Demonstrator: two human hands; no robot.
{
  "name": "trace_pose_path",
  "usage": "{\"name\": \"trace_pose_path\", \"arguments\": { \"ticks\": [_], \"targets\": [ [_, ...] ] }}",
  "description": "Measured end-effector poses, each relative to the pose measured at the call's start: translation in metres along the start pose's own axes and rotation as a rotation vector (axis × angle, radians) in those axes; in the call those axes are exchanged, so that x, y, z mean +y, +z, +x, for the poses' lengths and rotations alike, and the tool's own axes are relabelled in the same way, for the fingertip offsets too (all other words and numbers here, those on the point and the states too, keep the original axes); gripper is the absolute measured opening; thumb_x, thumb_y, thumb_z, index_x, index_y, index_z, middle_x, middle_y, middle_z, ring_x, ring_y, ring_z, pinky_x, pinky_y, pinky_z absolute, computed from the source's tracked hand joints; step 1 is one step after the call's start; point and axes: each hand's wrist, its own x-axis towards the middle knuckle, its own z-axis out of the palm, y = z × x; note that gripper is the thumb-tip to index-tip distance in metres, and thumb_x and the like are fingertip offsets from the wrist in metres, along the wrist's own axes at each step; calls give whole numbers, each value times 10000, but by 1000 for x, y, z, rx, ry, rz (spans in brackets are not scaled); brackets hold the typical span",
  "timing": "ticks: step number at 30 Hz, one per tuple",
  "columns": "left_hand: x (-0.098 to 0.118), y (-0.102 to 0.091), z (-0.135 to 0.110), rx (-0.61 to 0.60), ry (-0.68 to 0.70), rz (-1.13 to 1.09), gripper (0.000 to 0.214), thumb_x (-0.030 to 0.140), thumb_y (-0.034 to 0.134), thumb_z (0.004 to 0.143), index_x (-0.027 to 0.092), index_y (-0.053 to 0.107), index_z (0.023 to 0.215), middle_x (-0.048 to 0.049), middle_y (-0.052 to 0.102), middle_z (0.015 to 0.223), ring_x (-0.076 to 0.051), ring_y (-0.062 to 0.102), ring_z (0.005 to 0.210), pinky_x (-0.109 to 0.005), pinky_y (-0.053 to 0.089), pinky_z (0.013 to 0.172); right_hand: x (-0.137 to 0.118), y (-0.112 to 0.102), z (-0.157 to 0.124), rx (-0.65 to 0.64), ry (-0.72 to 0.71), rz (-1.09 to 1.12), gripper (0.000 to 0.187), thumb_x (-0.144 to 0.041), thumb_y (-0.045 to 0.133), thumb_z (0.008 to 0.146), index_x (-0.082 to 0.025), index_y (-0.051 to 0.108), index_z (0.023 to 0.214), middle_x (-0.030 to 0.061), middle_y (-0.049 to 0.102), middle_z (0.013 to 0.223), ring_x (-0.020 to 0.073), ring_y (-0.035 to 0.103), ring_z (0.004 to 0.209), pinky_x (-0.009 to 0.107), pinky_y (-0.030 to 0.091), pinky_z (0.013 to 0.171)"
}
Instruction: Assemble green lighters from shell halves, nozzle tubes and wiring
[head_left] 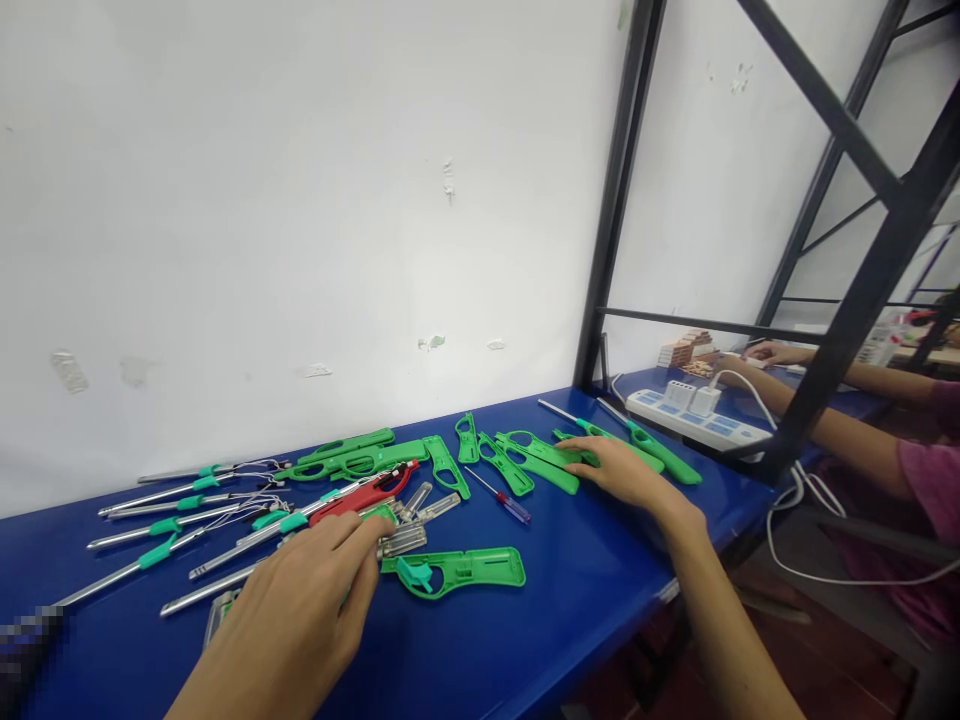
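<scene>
My left hand [307, 590] is over the near-left pile, its fingers slightly bent and apart, the fingertips beside clear plastic fuel tanks [405, 541]. A green lighter casing half [487, 567] with a teal trigger lies just right of it. My right hand [619, 470] reaches to the right-hand group, thumb and fingers about a green casing half [589, 458] that they partly cover. More green casing halves [544, 465] lie beside those fingers. Between the hands rests a screwdriver [514, 507] with a purple handle. A red lighter casing [360, 495] sits behind my left hand.
Several metal lighter barrels [142, 510] with teal parts and thin wires lie on the left of the blue table [592, 600]. Two assembled green lighters [664, 455] rest at right. Beyond the black metal frame [619, 200] are a power strip [694, 418] and another person's arms [817, 420].
</scene>
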Motion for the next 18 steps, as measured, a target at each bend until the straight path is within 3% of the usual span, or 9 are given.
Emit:
{"name": "trace_pose_path", "arguments": {
  "ticks": [6, 10, 18],
  "targets": [
    [-1, -1, 0, -5, -11, -17, 434, 315, 363, 1042, 285, 794, 1089, -46, 834, 1026, -262, 808, 808, -376, 642, 691, 5, -6, -1, 29, 64, -12, 324, -372, 679, 1052, -216, 674, 1336, 110, 668, 1400, 270, 689, 1185, 501, 592, 1008],
    [-2, -1, -2, -33, -12, -11, 433, 318, 363, 1053, 289, 789, 1126, -49, 833, 1059, -264, 809, 847, -375, 643, 716, 17, -8, -5, 73, 198, -49, 332, -374, 675, 1054, -210, 665, 1343, 110, 671, 1386, 265, 696, 1161, 490, 603, 983],
    [-1, -2, 0, -30, 3, 19, 452, 302, 353, 1047, 276, 799, 1111, -58, 838, 1068, -263, 814, 848, -356, 637, 684, 29, -9, -9, 32, 351, -69, 356, -370, 695, 1043, -195, 656, 1350, 106, 684, 1346, 258, 713, 1113, 473, 621, 937]
  ]
}}
